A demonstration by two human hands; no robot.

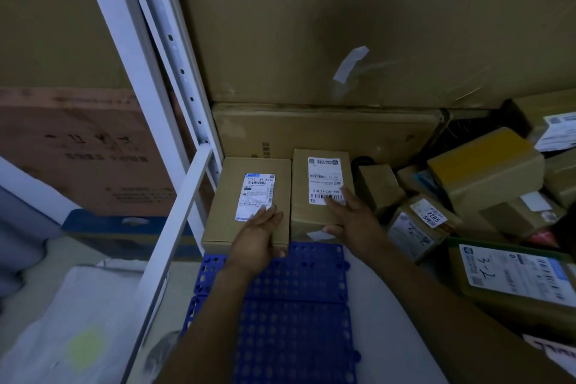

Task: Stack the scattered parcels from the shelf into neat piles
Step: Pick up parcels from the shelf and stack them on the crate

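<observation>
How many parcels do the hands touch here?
2: left hand on the flat brown cardboard parcel beside the white metal shelf frame; right hand on the second brown cardboard parcel next to it.

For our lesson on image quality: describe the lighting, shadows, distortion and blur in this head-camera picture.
Head view: dim and muted; a soft dark shadow lies on the big carton; the wide-angle lens makes the white shelf post lean; the left parcel has a legible label; the lower left corner looks soft.
</observation>
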